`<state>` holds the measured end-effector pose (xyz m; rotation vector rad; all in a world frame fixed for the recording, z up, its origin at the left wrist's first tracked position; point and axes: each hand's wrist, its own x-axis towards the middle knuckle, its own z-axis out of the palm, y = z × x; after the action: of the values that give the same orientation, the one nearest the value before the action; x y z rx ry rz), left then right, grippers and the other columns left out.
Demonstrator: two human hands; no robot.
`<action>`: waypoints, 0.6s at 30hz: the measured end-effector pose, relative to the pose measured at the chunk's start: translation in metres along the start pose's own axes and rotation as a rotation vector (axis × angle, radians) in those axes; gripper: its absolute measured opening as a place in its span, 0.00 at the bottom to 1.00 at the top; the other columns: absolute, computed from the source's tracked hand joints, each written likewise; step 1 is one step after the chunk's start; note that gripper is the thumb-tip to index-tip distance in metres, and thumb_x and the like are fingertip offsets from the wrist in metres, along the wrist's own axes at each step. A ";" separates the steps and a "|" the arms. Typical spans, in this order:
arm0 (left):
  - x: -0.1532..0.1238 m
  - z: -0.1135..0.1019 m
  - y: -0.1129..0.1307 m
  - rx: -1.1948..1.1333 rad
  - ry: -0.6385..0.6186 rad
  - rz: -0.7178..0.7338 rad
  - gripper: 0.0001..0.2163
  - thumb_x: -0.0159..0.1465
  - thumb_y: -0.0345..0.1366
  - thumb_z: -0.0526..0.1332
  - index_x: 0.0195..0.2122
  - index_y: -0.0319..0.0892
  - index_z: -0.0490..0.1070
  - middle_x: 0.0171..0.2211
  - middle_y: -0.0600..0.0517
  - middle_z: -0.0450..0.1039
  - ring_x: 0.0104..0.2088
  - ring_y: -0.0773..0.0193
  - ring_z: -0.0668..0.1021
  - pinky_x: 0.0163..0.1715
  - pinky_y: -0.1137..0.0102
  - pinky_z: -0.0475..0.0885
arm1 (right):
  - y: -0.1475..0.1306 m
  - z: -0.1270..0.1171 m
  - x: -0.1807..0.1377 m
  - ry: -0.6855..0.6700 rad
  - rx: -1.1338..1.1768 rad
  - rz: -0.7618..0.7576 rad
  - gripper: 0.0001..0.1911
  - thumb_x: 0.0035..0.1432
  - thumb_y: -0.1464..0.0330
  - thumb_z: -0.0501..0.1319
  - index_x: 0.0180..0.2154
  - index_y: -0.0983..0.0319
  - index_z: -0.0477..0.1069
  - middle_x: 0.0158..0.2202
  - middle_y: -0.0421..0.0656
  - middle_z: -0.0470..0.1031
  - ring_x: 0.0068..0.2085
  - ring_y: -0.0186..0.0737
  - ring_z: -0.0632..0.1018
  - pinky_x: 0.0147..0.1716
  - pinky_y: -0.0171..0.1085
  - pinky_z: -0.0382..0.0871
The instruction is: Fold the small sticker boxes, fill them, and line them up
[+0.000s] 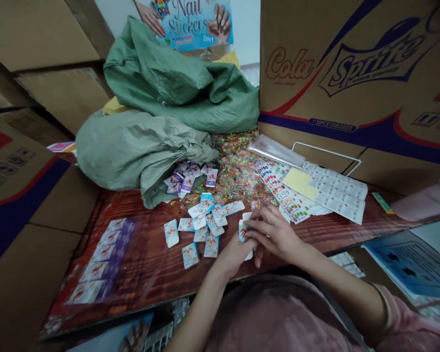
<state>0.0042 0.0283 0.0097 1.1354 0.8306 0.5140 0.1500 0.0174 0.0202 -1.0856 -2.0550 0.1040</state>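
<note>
Both my hands meet over the near middle of the wooden table. My left hand is closed round a small white and blue nail-sticker box. My right hand lies over the same box with its fingers curled on its top end. Several more of these small boxes lie scattered just left of my hands. A heap of tiny coloured pieces spreads behind them. Sheets of nail stickers lie to the right of the heap.
Green woven sacks slump at the table's back, with purple small boxes spilling from one. A wrapped row of boxes lies near left. Big cardboard cartons wall both sides. A clear sleeve and wire frame lie back right.
</note>
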 end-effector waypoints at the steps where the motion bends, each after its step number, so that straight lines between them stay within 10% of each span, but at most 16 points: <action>1: -0.001 -0.001 0.000 0.011 -0.013 -0.008 0.05 0.54 0.32 0.55 0.26 0.38 0.69 0.14 0.57 0.65 0.16 0.69 0.69 0.20 0.74 0.66 | -0.001 0.001 0.000 -0.003 0.010 -0.006 0.10 0.62 0.65 0.59 0.43 0.60 0.73 0.37 0.46 0.74 0.41 0.42 0.73 0.52 0.51 0.64; 10: -0.003 -0.014 -0.015 0.294 0.117 0.124 0.06 0.50 0.27 0.56 0.29 0.39 0.69 0.23 0.57 0.70 0.25 0.69 0.71 0.26 0.76 0.67 | -0.012 0.008 -0.018 -0.123 0.148 0.025 0.06 0.64 0.71 0.55 0.35 0.60 0.70 0.31 0.39 0.75 0.34 0.34 0.77 0.62 0.56 0.46; 14: -0.013 -0.013 -0.028 0.381 0.201 0.181 0.04 0.46 0.26 0.62 0.21 0.38 0.66 0.19 0.58 0.65 0.23 0.71 0.66 0.23 0.77 0.61 | -0.027 0.004 -0.026 -0.232 0.252 0.131 0.06 0.63 0.72 0.54 0.35 0.61 0.68 0.29 0.38 0.74 0.31 0.33 0.76 0.59 0.51 0.56; 18: -0.029 -0.004 -0.036 0.190 0.203 0.106 0.08 0.45 0.30 0.68 0.24 0.36 0.70 0.21 0.57 0.68 0.22 0.72 0.66 0.23 0.77 0.62 | -0.037 -0.001 -0.032 -0.001 0.467 0.301 0.03 0.61 0.67 0.59 0.36 0.60 0.70 0.33 0.41 0.73 0.35 0.36 0.75 0.44 0.40 0.68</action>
<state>-0.0180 -0.0039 -0.0154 1.3222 1.0146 0.6570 0.1368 -0.0292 0.0168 -1.0792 -1.7298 0.6982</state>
